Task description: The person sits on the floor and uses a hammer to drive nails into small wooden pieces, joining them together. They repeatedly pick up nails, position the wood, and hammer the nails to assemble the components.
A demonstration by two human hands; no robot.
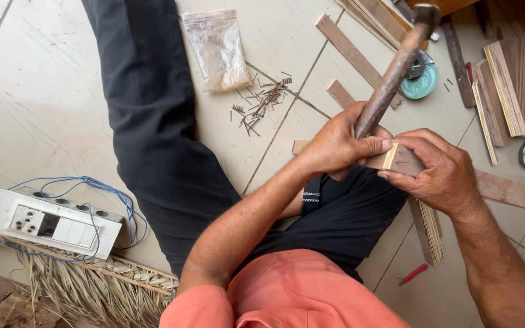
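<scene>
I see a brown wooden hammer handle [390, 79], pale tan wooden strips [508, 85], black trousers [153, 109], a salmon-orange shirt [287, 297], a white switch box [53, 223] with blue wires [110, 191], a teal round tin [420, 82] and cream floor tiles [37, 91].

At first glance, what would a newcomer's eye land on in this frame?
Centre frame, the left hand grips a hammer raised over a small wooden strip steadied by the right hand. Loose nails lie scattered on the tiled floor, upper middle. A white switchboard with blue wire sits lower left.
</scene>
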